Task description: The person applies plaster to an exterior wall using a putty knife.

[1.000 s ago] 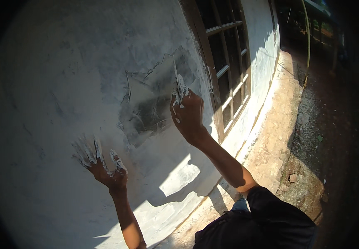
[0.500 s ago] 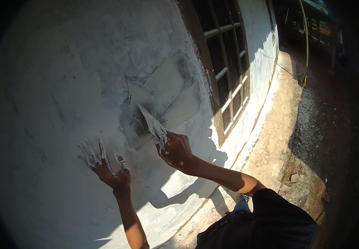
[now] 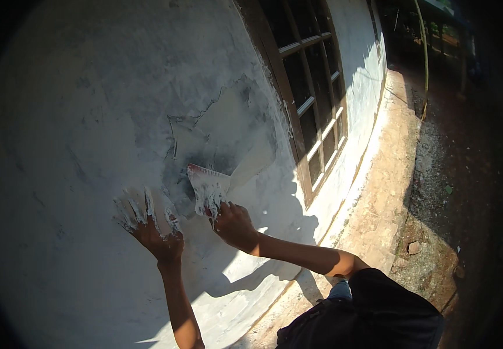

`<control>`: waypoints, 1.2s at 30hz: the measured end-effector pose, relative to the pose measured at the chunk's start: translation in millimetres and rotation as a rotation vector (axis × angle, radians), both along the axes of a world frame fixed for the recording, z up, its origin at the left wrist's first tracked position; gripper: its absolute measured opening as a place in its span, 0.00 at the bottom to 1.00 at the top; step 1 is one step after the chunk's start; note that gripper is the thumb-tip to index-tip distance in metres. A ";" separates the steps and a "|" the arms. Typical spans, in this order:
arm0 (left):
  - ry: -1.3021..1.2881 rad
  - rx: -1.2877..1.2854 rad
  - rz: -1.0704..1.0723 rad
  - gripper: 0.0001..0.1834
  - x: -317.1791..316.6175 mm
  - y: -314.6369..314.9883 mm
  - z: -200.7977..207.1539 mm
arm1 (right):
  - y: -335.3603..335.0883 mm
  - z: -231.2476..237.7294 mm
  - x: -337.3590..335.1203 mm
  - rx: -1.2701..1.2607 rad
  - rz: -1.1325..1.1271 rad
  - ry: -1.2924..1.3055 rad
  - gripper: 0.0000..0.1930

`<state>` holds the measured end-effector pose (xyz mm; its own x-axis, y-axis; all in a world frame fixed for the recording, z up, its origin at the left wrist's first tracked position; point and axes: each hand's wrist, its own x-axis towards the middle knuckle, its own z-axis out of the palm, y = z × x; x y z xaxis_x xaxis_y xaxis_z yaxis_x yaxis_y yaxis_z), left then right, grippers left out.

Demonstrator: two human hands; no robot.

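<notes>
My right hand (image 3: 235, 224) grips a flat putty scraper (image 3: 206, 187), its wide blade coated in white filler and pressed against the white wall (image 3: 77, 116). The blade sits at the lower edge of a grey, freshly smeared patch (image 3: 222, 134). My left hand (image 3: 149, 228) lies flat on the wall just left of the scraper, fingers spread and smeared with white filler, holding nothing.
A dark wooden window frame with bars (image 3: 310, 87) stands right of the patch. Below the wall runs a sunlit concrete ledge (image 3: 379, 198), then bare ground with loose stones (image 3: 432, 192). Shadows of my arms fall on the lower wall.
My right hand has drawn the scraper down the wall from the top of the grey patch to its lower edge, beside my left hand. The left hand has stayed put.
</notes>
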<state>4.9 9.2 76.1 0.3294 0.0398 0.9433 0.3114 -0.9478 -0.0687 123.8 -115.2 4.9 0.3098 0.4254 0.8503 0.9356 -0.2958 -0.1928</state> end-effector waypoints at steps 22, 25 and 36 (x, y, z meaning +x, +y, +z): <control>-0.109 0.076 -0.052 0.21 -19.3 -17.2 14.7 | -13.8 14.1 -41.8 0.307 0.320 0.309 0.08; -0.088 0.112 0.034 0.20 -20.2 -12.8 10.7 | -38.4 42.7 4.5 0.420 0.165 0.250 0.09; -0.084 -0.028 -0.033 0.35 -23.0 -15.8 1.8 | 18.7 -0.8 -36.5 -0.171 0.089 -0.077 0.04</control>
